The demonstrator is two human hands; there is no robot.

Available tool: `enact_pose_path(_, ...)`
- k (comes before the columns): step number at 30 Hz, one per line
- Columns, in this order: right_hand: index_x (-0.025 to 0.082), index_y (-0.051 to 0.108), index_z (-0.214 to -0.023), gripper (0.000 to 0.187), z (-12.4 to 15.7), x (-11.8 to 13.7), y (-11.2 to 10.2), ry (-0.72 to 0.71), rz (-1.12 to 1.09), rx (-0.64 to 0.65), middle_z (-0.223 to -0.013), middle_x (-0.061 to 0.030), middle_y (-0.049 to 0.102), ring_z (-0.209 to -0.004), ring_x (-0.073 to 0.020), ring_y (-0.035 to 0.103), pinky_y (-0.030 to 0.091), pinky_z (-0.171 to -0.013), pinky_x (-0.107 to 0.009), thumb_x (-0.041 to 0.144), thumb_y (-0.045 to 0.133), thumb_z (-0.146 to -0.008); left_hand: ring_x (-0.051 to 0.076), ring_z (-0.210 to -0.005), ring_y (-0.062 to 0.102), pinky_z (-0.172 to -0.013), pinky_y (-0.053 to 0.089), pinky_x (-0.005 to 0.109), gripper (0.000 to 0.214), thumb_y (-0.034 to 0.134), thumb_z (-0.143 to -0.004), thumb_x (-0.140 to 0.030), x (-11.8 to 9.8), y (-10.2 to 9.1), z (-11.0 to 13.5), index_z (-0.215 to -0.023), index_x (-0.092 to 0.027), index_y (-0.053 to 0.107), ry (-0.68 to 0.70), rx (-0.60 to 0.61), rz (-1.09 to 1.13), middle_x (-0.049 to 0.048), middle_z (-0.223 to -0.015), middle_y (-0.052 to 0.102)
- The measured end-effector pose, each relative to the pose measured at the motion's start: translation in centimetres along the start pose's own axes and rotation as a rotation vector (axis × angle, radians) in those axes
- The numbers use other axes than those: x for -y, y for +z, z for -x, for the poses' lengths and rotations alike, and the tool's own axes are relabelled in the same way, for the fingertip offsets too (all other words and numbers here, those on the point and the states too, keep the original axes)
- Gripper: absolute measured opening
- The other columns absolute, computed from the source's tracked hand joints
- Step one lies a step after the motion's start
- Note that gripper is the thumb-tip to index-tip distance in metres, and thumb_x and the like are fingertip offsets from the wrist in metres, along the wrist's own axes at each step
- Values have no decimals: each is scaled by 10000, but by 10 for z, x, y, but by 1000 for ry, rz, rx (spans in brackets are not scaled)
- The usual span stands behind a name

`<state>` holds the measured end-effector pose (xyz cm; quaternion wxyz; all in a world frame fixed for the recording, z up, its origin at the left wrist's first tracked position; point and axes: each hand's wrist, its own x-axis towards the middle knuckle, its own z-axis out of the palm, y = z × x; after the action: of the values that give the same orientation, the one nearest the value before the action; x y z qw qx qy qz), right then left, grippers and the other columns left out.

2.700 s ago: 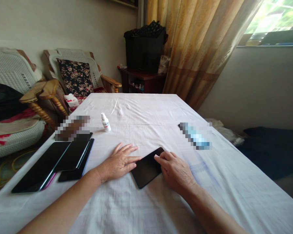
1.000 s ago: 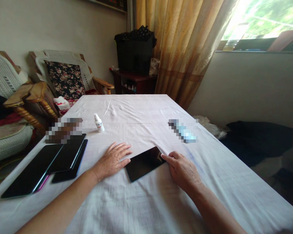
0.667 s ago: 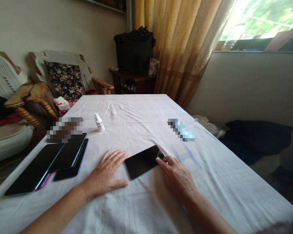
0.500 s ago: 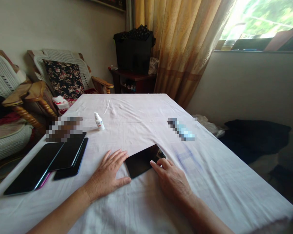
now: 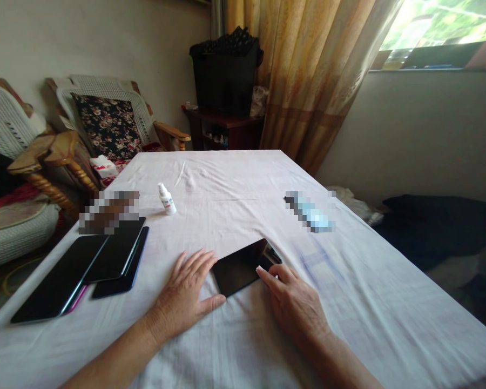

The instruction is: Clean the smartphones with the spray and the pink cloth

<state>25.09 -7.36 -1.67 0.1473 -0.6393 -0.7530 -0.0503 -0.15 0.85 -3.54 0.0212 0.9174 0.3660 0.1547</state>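
A dark phone lies screen up on the white tablecloth, and a second dark edge peeks out under its right corner. My left hand rests flat and open on the cloth, its fingers and thumb against the phone's left edge. My right hand lies palm down just right of the phone. Its index fingertip touches the near right part of the screen, and its other fingers are loosely curled with nothing in them.
Several dark phones lie overlapped at the table's left edge. A small white spray bottle stands further back. A blurred-out item lies at the right. Wicker chairs stand to the left, a dark cabinet and curtain behind.
My left hand has slid back along the phone's left edge. My right hand went off the phone's right end, then returned, its fingertip now on the screen. The camera shifted slightly.
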Motion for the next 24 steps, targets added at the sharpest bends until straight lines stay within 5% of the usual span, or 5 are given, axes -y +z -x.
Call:
enact_pose_path(11,206,620,-1241,385,2,24,4,-199,-58,42,-965,-63,663,-796,-166,622,503,-655,-249,80,560,-882,297,-1332,437,-1152,214,521,677,560,-856,-608,-2,-4,-1,-1375,-190,437,-20,27,19,127,-1425,514)
enact_pose_path(24,193,661,-1215,419,1,7,1,-25,18,10,-998,-86,672,-854,-186,632,512,-689,-258,38,496,-862,294,-1340,428,-1159,209,513,677,550,-857,-624,-4,-6,-2,-1373,-196,452,-38,54,21,115,-1434,509)
